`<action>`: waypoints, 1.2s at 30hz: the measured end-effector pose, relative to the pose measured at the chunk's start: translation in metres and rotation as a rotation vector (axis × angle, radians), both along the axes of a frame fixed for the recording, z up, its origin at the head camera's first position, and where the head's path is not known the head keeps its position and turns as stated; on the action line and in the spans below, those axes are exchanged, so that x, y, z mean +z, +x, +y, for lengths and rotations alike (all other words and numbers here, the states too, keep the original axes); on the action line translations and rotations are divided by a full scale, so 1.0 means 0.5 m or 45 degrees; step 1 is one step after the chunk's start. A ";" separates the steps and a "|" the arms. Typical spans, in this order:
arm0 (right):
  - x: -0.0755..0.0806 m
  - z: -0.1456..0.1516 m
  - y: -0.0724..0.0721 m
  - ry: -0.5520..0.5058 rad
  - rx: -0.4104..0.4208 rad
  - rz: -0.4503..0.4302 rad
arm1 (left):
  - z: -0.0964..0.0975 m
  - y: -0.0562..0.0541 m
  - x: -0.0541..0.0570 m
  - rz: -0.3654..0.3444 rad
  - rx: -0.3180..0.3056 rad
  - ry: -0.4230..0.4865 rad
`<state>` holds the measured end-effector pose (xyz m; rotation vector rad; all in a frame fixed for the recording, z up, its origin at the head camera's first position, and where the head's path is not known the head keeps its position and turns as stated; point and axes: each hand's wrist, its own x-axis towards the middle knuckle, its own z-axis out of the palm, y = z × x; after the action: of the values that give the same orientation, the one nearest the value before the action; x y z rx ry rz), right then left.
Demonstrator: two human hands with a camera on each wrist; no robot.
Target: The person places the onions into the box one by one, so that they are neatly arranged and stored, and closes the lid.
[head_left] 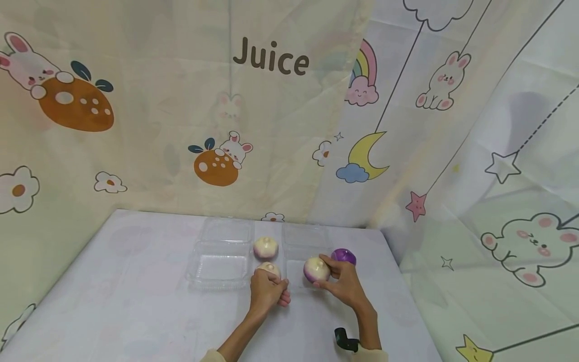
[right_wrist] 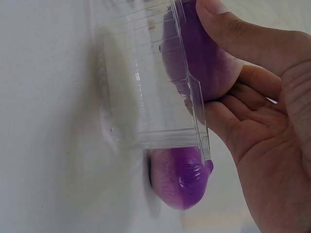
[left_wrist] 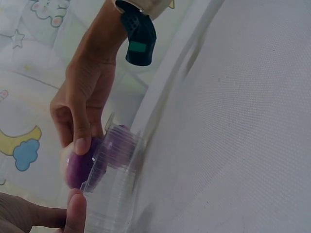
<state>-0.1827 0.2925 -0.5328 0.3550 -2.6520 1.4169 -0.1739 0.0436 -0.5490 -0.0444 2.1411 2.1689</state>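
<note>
My right hand [head_left: 346,281] grips a cream-and-purple turnip [head_left: 315,270] between thumb and fingers. The turnip is at the opening of a clear plastic clamshell box [right_wrist: 141,111], its purple side toward the box in the right wrist view. At the near left corner of that box my left hand [head_left: 268,291] pinches the rim with thumb and finger. Just beyond the left hand, partly hidden by it, is another turnip [head_left: 270,268], and a third turnip [head_left: 265,248] lies farther back. To the right of the box rests a purple turnip [head_left: 344,256].
A second open clear clamshell box [head_left: 221,271] stands on the left of the white table [head_left: 135,311]. Printed curtains [head_left: 158,125] hang behind the table and along its right side. A dark green wrist device [left_wrist: 138,39] is on the right arm.
</note>
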 end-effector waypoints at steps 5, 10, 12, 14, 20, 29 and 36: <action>0.000 -0.004 -0.001 -0.012 0.003 -0.008 | 0.000 -0.001 -0.002 -0.001 0.000 0.004; 0.004 -0.008 -0.002 0.013 0.015 -0.001 | 0.001 -0.003 -0.001 0.002 0.006 -0.005; 0.004 -0.009 -0.002 0.019 0.012 -0.005 | 0.001 -0.002 0.001 0.002 0.006 -0.003; 0.004 -0.009 -0.001 0.016 0.009 -0.014 | 0.002 -0.001 0.002 -0.004 0.005 0.001; -0.001 -0.005 -0.002 0.004 0.016 -0.042 | 0.002 0.000 -0.002 0.005 -0.003 0.001; -0.004 -0.008 -0.008 -0.002 0.032 -0.030 | 0.003 -0.002 -0.002 0.009 0.000 -0.012; -0.009 -0.015 -0.014 0.027 0.044 -0.012 | 0.003 -0.003 -0.003 0.002 -0.003 -0.020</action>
<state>-0.1898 0.2849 -0.5375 0.3990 -2.6828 1.4047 -0.1756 0.0451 -0.5507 -0.0418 2.1578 2.1516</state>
